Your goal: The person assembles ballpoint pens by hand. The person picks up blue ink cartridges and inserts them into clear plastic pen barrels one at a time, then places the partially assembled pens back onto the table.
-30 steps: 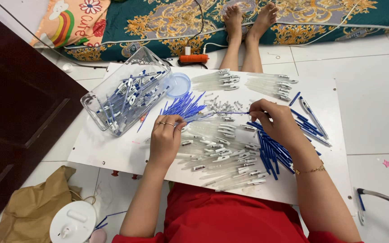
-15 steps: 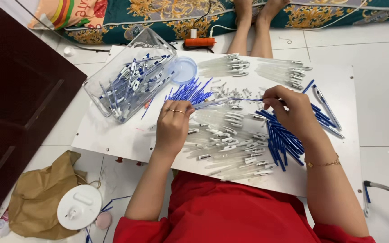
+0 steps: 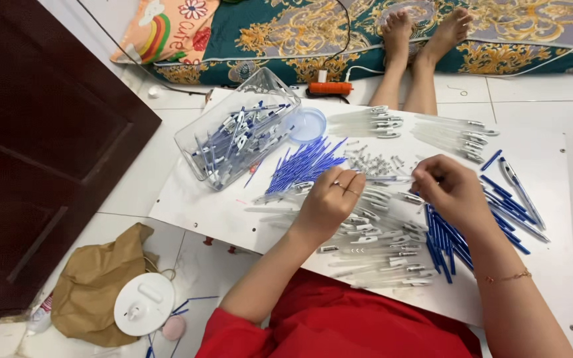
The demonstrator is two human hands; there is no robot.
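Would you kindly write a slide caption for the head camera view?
Left hand and right hand hold a clear pen barrel over a white board strewn with pen parts.

Both bare forearms are reaching forward from red sleeves, angling inward. The left hand (image 3: 329, 204) is lying palm down with fingers curled under, rings showing on two of them. The right hand (image 3: 451, 192) is pinching its fingertips together, a thin bracelet sitting at its wrist.

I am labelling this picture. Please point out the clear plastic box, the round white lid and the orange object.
clear plastic box (image 3: 201, 142), head view, left wall.
round white lid (image 3: 144, 303), head view, centre.
orange object (image 3: 330, 87), head view, middle.
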